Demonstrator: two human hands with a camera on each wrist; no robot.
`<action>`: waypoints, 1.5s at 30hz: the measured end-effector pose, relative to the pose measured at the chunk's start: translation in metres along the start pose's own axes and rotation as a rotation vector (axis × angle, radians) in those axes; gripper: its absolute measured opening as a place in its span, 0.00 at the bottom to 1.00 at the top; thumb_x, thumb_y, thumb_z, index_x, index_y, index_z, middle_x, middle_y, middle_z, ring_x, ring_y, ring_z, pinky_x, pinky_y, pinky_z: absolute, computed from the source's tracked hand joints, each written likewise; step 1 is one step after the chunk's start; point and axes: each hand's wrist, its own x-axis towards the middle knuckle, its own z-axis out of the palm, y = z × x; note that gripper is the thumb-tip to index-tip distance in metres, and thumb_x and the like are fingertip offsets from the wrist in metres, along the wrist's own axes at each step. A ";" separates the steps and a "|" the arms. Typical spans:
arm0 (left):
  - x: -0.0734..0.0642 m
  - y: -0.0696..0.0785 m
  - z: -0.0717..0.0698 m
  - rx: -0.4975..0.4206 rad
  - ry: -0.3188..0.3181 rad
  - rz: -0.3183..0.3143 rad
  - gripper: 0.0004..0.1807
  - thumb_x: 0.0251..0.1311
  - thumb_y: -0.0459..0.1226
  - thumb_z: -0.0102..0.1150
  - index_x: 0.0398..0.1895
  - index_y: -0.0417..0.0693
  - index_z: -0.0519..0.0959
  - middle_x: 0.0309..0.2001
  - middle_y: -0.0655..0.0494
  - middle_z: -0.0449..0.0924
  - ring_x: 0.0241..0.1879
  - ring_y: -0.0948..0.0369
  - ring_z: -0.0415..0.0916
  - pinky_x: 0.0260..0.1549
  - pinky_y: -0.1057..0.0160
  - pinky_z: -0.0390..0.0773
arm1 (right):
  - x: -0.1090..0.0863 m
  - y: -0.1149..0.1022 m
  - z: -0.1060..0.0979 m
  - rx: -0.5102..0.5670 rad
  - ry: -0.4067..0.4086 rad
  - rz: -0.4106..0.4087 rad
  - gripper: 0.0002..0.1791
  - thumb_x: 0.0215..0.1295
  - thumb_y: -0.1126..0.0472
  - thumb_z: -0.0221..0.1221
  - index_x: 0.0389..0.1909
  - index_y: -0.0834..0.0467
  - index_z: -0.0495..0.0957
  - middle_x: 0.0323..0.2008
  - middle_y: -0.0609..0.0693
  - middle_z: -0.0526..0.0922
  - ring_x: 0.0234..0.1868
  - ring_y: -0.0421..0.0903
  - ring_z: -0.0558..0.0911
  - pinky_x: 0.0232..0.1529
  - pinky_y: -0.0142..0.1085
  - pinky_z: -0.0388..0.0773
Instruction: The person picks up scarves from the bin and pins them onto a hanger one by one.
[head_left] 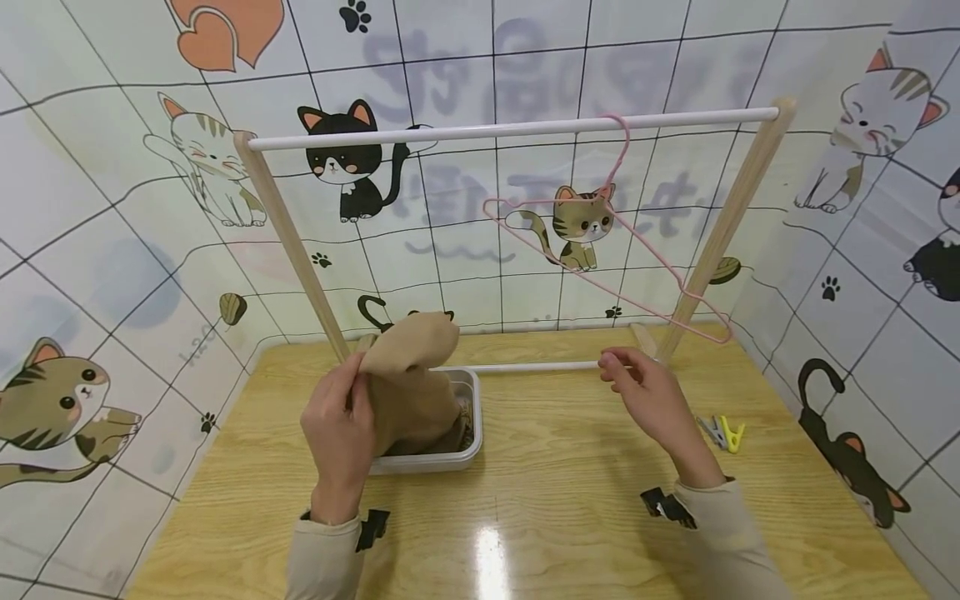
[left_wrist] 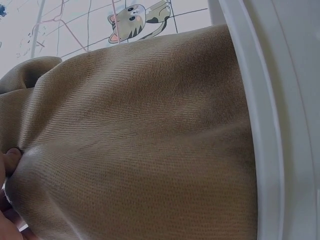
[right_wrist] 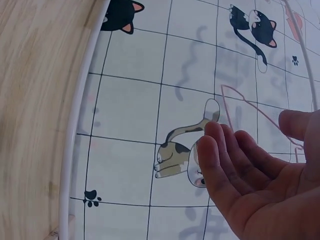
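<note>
My left hand (head_left: 339,417) pinches a tan cloth (head_left: 412,400) by its upper left edge and holds it raised. The cloth's lower part still sits in a white plastic tub (head_left: 476,417), and its top flops over to the right. In the left wrist view the fabric (left_wrist: 140,130) fills most of the picture, beside the tub's pale rim (left_wrist: 265,120). My right hand (head_left: 648,396) hovers over the table with loosely bent fingers and nothing in them; the right wrist view shows its palm (right_wrist: 260,185). Above it, a pink hanger (head_left: 637,225) hangs from the rack's white bar.
A rack with wooden posts (head_left: 292,242) and a white top bar (head_left: 450,133) stands at the table's back. Grey and yellow clothespins (head_left: 729,433) lie right of my right hand on the wooden table (head_left: 570,500). Cat-print walls (head_left: 465,75) enclose the back and sides.
</note>
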 end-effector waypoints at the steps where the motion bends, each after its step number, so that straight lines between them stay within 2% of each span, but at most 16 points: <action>1: 0.000 0.000 0.000 0.001 0.001 0.001 0.10 0.67 0.25 0.60 0.47 0.37 0.87 0.37 0.41 0.87 0.36 0.46 0.85 0.34 0.49 0.80 | 0.000 0.000 -0.002 -0.004 0.005 -0.001 0.31 0.80 0.40 0.45 0.67 0.60 0.73 0.52 0.61 0.86 0.50 0.57 0.85 0.48 0.50 0.83; 10: 0.002 -0.001 0.000 0.003 0.009 0.009 0.10 0.67 0.25 0.60 0.47 0.37 0.87 0.37 0.41 0.87 0.35 0.46 0.84 0.34 0.49 0.81 | 0.000 0.001 -0.026 -0.010 0.068 0.021 0.34 0.80 0.37 0.42 0.65 0.60 0.74 0.54 0.62 0.84 0.51 0.60 0.85 0.51 0.55 0.82; 13: 0.005 -0.001 0.001 0.000 0.015 0.014 0.10 0.68 0.26 0.60 0.47 0.37 0.87 0.37 0.41 0.87 0.35 0.46 0.84 0.35 0.48 0.81 | 0.002 0.004 -0.034 -0.008 0.090 0.044 0.35 0.79 0.35 0.41 0.64 0.60 0.75 0.54 0.62 0.85 0.50 0.58 0.86 0.50 0.48 0.84; 15: 0.006 -0.002 0.001 -0.001 0.017 0.016 0.10 0.68 0.26 0.59 0.47 0.37 0.87 0.37 0.41 0.88 0.35 0.46 0.84 0.35 0.48 0.81 | 0.002 0.007 -0.038 0.000 0.102 0.055 0.35 0.79 0.35 0.41 0.65 0.60 0.75 0.54 0.61 0.84 0.48 0.52 0.86 0.47 0.38 0.85; 18: 0.006 -0.002 0.001 0.001 0.017 0.015 0.10 0.68 0.25 0.60 0.47 0.37 0.87 0.37 0.41 0.88 0.35 0.45 0.85 0.35 0.48 0.81 | 0.000 0.012 -0.044 0.012 0.113 0.064 0.35 0.79 0.36 0.41 0.66 0.61 0.74 0.55 0.62 0.84 0.43 0.36 0.85 0.42 0.25 0.81; 20: 0.005 -0.002 0.001 0.002 0.017 0.012 0.10 0.67 0.25 0.60 0.46 0.37 0.87 0.37 0.41 0.88 0.35 0.45 0.85 0.35 0.48 0.81 | -0.001 0.015 -0.048 0.024 0.116 0.075 0.35 0.79 0.37 0.42 0.66 0.61 0.74 0.55 0.63 0.84 0.40 0.28 0.81 0.41 0.22 0.79; 22: 0.004 -0.001 0.000 0.003 0.016 0.010 0.09 0.67 0.25 0.60 0.46 0.37 0.87 0.37 0.41 0.88 0.35 0.46 0.85 0.35 0.49 0.81 | -0.004 0.019 -0.052 0.028 0.119 0.090 0.35 0.79 0.36 0.42 0.66 0.62 0.74 0.56 0.64 0.83 0.38 0.23 0.79 0.40 0.21 0.79; 26: 0.003 -0.001 -0.001 0.008 0.013 0.011 0.09 0.67 0.25 0.60 0.46 0.37 0.87 0.37 0.41 0.87 0.35 0.46 0.84 0.35 0.49 0.80 | -0.008 0.026 -0.059 0.023 0.130 0.116 0.36 0.79 0.36 0.41 0.67 0.62 0.73 0.58 0.65 0.82 0.37 0.22 0.79 0.39 0.22 0.78; 33: 0.001 -0.001 -0.001 0.009 0.016 0.012 0.09 0.67 0.26 0.60 0.46 0.38 0.87 0.36 0.42 0.88 0.34 0.47 0.84 0.34 0.50 0.80 | -0.008 0.031 -0.070 0.050 0.196 0.107 0.35 0.81 0.39 0.42 0.68 0.66 0.67 0.58 0.66 0.78 0.36 0.19 0.78 0.36 0.18 0.78; 38: 0.000 0.000 -0.001 0.001 0.013 0.012 0.09 0.67 0.25 0.61 0.46 0.38 0.87 0.37 0.42 0.88 0.34 0.47 0.84 0.34 0.50 0.80 | -0.006 0.034 -0.078 0.096 0.237 0.075 0.33 0.82 0.43 0.40 0.69 0.68 0.64 0.54 0.55 0.77 0.38 0.22 0.80 0.38 0.19 0.79; 42: -0.001 -0.001 0.000 0.002 0.007 0.011 0.09 0.66 0.25 0.61 0.46 0.38 0.87 0.37 0.42 0.88 0.35 0.47 0.84 0.34 0.50 0.80 | -0.003 0.031 -0.085 0.108 0.253 0.050 0.32 0.82 0.42 0.39 0.67 0.67 0.67 0.50 0.45 0.78 0.39 0.24 0.81 0.40 0.18 0.79; 45: -0.001 -0.001 0.001 0.002 0.004 0.009 0.09 0.67 0.25 0.61 0.46 0.38 0.87 0.37 0.42 0.88 0.35 0.47 0.84 0.34 0.50 0.81 | 0.000 0.026 -0.091 0.109 0.252 0.035 0.30 0.83 0.43 0.39 0.64 0.63 0.69 0.50 0.44 0.77 0.40 0.24 0.82 0.40 0.18 0.79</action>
